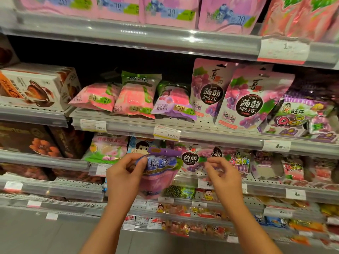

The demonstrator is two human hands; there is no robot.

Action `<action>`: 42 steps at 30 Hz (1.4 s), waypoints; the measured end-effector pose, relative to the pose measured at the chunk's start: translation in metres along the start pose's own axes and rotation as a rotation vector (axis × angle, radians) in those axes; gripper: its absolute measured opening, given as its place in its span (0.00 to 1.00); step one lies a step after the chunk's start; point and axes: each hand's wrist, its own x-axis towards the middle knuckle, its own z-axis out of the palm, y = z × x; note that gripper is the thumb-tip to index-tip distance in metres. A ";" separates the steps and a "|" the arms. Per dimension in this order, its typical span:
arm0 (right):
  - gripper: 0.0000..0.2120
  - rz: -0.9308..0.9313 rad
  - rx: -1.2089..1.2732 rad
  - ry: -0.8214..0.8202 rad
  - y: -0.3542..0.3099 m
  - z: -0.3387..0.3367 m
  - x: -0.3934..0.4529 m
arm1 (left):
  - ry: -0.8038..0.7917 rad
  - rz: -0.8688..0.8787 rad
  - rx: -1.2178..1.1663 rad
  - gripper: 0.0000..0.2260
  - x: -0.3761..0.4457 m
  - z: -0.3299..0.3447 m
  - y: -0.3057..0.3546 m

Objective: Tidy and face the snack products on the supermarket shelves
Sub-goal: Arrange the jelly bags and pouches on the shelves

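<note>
Purple jelly pouch up in the left hand, right in front of the shelves.

The left hand (122, 173) pinches the purple pouch (159, 173) at its upper left corner; it hangs upright, blue-violet band with white characters on top, pink-mauve below, crinkled. It sits below the 3.00 price tag (167, 133). The right hand (222, 174), just right of the pouch, has curled fingers; whether it grips anything I cannot tell.
</note>
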 end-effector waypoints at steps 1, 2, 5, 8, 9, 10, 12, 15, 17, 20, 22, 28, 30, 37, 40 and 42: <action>0.10 0.036 0.116 -0.127 -0.013 -0.001 -0.005 | -0.012 -0.010 -0.027 0.07 0.001 0.003 0.007; 0.16 0.067 0.187 -0.238 -0.025 -0.002 -0.006 | -0.027 -0.022 -0.056 0.06 0.001 0.006 0.014; 0.22 0.054 0.222 -0.393 -0.055 0.002 -0.007 | -0.072 -0.046 -0.178 0.05 0.001 0.014 0.035; 0.05 -0.008 0.260 -0.364 -0.074 0.003 -0.006 | -0.119 -0.020 -0.263 0.04 0.001 0.016 0.052; 0.04 -0.003 0.276 -0.347 -0.078 0.001 -0.006 | -0.136 -0.009 -0.269 0.02 0.002 0.015 0.058; 0.05 0.012 0.297 -0.336 -0.083 -0.001 -0.005 | -0.151 -0.003 -0.264 0.02 0.004 0.014 0.063; 0.10 0.043 0.335 -0.340 -0.093 -0.006 -0.002 | -0.171 0.001 -0.239 0.04 0.013 0.011 0.073; 0.13 0.038 0.347 -0.348 -0.111 -0.006 0.004 | -0.189 0.029 -0.199 0.03 0.028 0.004 0.090; 0.12 0.012 0.351 -0.330 -0.127 -0.003 0.008 | -0.183 0.050 -0.190 0.03 0.037 -0.002 0.102; 0.14 -0.015 0.400 -0.300 -0.156 -0.003 0.015 | -0.182 0.130 -0.174 0.02 0.050 -0.015 0.126; 0.14 -0.064 0.425 -0.272 -0.178 -0.008 0.022 | -0.175 0.265 -0.119 0.03 0.063 -0.026 0.145; 0.09 -0.296 0.484 -0.173 -0.253 -0.024 0.042 | 0.186 0.717 0.336 0.10 0.113 -0.062 0.186; 0.09 -0.348 0.514 -0.144 -0.277 -0.026 0.049 | 0.232 0.816 0.533 0.16 0.133 -0.068 0.187; 0.09 -0.530 0.595 -0.033 -0.354 -0.009 0.083 | 0.269 0.871 0.786 0.20 0.171 -0.060 0.157; 0.10 -0.523 0.642 -0.022 -0.384 0.007 0.103 | 0.331 0.875 0.733 0.18 0.178 -0.057 0.155; 0.10 -0.490 0.675 -0.023 -0.399 0.019 0.114 | 0.354 0.876 0.704 0.16 0.180 -0.055 0.154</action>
